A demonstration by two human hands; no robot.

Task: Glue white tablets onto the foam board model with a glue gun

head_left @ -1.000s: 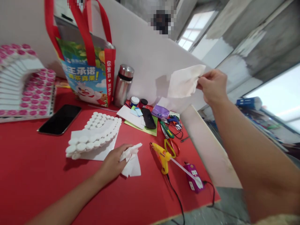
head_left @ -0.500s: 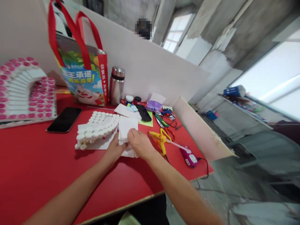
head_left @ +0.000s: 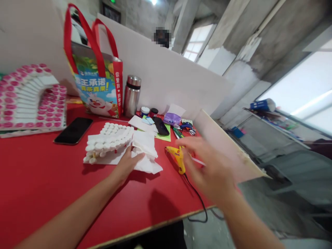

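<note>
My left hand (head_left: 128, 163) is at the right end of a white handmade piece (head_left: 109, 140) with rows of small round white tufts. Its thumb and fingers hold a crumpled white paper (head_left: 147, 164) that lies against the piece; some fingertips are hidden. My right hand (head_left: 210, 167), smeared by motion, hangs in the air at the right with thumb and fingers apart and nothing visible between them. Just left of it, a yellow glue gun (head_left: 178, 159) rests on the red table (head_left: 46, 180). The hand partly covers the glue stick in its back end.
A black phone (head_left: 74, 130), a patterned bag (head_left: 98, 86) and a steel flask (head_left: 132, 97) stand or lie behind. A pink-and-white piece (head_left: 52, 114) is at far left. Small jars, a purple pack (head_left: 172, 118) and pliers sit near the white partition (head_left: 166, 76). A person's head shows beyond it.
My right hand has left the white paper and moved right, over beside the glue gun. The paper now spreads out more. My left hand stays at the white piece.
</note>
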